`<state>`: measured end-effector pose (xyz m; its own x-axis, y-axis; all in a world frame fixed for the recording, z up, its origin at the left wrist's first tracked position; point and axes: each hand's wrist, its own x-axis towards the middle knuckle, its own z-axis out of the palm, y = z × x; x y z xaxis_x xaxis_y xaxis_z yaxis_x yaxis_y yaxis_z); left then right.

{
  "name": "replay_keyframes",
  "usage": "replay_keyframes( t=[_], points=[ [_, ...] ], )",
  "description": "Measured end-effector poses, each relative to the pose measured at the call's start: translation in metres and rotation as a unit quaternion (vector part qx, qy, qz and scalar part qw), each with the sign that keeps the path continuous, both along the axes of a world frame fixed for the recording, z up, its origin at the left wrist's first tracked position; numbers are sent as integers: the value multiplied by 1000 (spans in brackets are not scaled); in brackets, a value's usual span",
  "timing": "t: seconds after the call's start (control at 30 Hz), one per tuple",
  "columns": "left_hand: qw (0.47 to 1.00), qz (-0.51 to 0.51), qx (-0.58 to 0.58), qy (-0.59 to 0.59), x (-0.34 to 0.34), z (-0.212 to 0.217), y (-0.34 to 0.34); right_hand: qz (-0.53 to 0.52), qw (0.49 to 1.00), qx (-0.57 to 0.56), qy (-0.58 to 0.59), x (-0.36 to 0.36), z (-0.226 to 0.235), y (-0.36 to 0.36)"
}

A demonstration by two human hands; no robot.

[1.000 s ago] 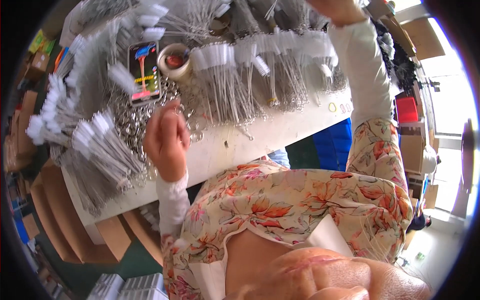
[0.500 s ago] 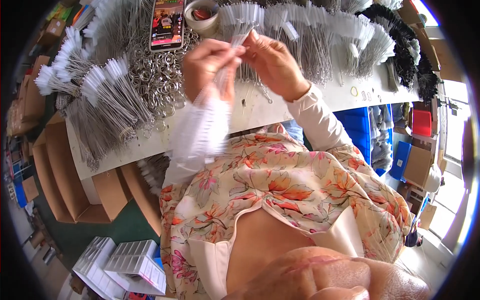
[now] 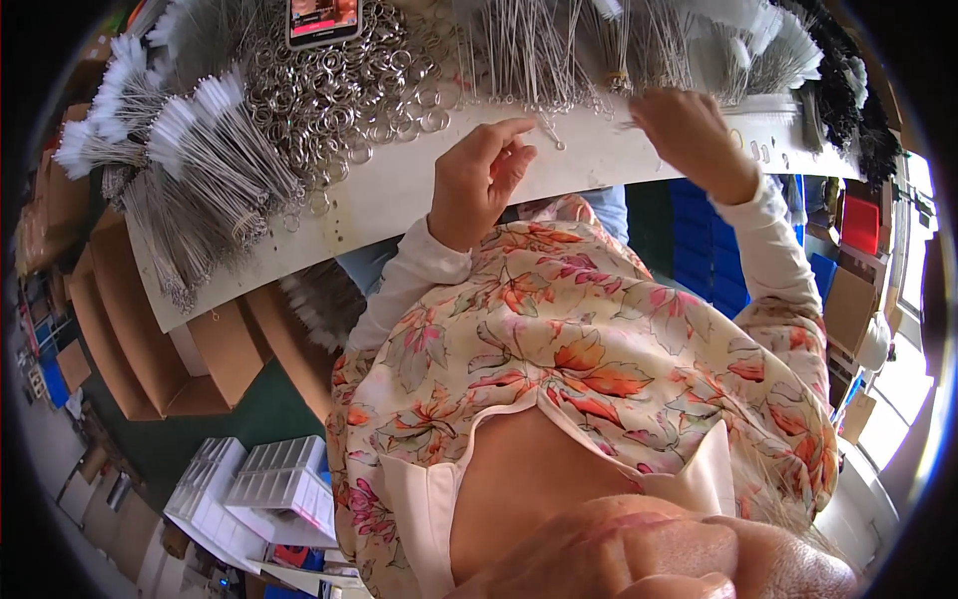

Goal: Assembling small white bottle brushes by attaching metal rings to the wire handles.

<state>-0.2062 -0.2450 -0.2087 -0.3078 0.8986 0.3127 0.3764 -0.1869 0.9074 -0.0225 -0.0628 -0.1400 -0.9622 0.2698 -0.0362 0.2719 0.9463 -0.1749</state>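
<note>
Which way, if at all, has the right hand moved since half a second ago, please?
Yes: the right hand has moved to the person's right along the table, farther from the phone.

The wide fisheye head camera faces steeply downward from the wearer's head, close over the cream floral-print garment [image 3: 579, 324] toward six o'clock; the bare left hand [image 3: 471, 188] at twelve, the bare right hand [image 3: 694, 142] near two and the long white tabletop [image 3: 384, 205], spanning nine to two, lie farther off.

White worktable [image 3: 389, 190], green floor [image 3: 264, 404]; open cardboard box [image 3: 235, 344] at left, bright windows [image 3: 895, 399] at right
</note>
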Motion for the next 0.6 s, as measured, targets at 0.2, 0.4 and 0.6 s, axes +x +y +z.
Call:
replay_keyframes(
  t=[0.2, 0.4, 0.6],
  points=[
    [997, -35, -67, -26, 13, -9, -6, -75, 983, -166, -6, -9, -39, -42],
    [985, -27, 115, 127, -5, 2, -16, -126, 729, -670, -64, -40, -18, -58],
    [927, 16, 19, 373, -70, 0, 1, -62, 968, -241, -41, -17, -21, -36]
  ],
)
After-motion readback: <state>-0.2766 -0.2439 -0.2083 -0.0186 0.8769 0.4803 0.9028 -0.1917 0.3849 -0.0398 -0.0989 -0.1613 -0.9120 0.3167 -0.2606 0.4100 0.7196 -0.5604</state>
